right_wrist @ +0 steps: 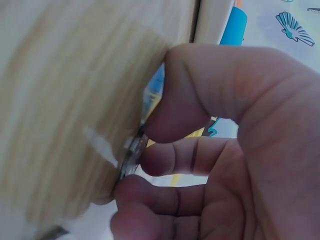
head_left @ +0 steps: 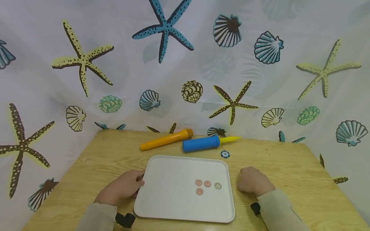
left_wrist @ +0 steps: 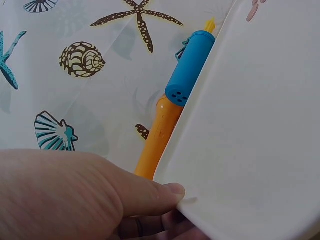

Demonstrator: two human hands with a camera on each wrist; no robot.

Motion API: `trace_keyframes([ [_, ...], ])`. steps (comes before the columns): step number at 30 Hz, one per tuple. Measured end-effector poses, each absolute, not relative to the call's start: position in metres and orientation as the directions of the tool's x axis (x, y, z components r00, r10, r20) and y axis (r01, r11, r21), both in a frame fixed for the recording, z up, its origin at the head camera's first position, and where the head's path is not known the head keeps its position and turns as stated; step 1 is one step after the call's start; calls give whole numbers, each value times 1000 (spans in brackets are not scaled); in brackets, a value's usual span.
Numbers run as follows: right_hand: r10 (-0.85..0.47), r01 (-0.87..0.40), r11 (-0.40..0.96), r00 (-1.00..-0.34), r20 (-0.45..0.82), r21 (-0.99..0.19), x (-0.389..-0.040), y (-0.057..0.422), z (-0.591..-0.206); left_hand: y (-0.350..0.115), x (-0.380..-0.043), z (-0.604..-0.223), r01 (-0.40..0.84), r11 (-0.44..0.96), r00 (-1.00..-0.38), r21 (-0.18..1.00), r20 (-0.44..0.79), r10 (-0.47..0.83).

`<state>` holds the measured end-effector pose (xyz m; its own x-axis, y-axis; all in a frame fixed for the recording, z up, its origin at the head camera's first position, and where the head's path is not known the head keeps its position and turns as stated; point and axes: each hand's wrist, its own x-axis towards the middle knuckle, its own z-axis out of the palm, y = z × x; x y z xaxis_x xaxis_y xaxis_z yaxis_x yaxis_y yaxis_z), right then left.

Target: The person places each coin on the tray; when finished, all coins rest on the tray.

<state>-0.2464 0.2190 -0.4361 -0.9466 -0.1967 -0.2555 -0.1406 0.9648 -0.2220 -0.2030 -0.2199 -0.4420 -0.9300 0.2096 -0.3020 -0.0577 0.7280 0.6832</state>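
My left hand (head_left: 125, 186) grips the left edge of a white rectangular tray (head_left: 167, 205), thumb (left_wrist: 160, 196) on top of the rim and the other fingers under it. Three copper coins (head_left: 199, 191) and a silver-coloured coin (head_left: 218, 186) lie in the tray's right half. Beside the tray's right edge, my right hand (head_left: 255, 181) is low at the wooden table with its fingers curled. In the right wrist view its fingertips pinch a small, flat, silvery coin (right_wrist: 134, 150) at the table surface. From the head view this coin is hidden under the hand.
Behind the tray lie an orange tapered stick with a rounded brown end (head_left: 166, 140) and a blue hand pump (head_left: 200, 143) with a yellow nozzle. A small blue-and-white chip (head_left: 224, 154) lies near the nozzle. A sea-patterned cloth (head_left: 173, 73) hangs around the table (head_left: 289, 179).
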Motion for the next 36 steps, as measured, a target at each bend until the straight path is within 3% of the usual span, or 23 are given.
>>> trace_keyframes([
  [8, -215, -166, 965, -944, -249, -203, -246, 222, -437, -220, -204, -443, -61, 733, -926, 677, -312, 211],
  [22, -203, -63, 865, -951, -232, -497, -237, 256, -437, -218, -206, -443, -33, 773, -926, 633, -311, 215],
  [36, -218, -79, 835, -956, -195, -545, -238, 270, -442, -220, -206, -443, -52, 743, -924, 667, -314, 217],
])
